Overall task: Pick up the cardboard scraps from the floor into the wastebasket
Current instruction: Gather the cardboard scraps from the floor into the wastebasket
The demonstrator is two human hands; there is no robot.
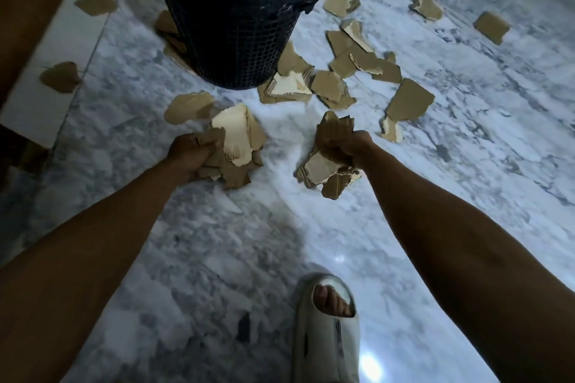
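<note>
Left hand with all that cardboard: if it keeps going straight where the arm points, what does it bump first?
Probably the wastebasket. The left hand, gripping cardboard scraps, points up-frame toward its mesh wall; depth is unclear.

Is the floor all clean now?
No, many cardboard scraps lie on the floor around the wastebasket, and both hands grip bunches.

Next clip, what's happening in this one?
A person is clearing torn cardboard off a marble floor. The left hand grips one bunch of scraps and the right hand grips another bunch, both held short of the dark mesh wastebasket ahead. Many loose scraps still lie around the basket.
</note>
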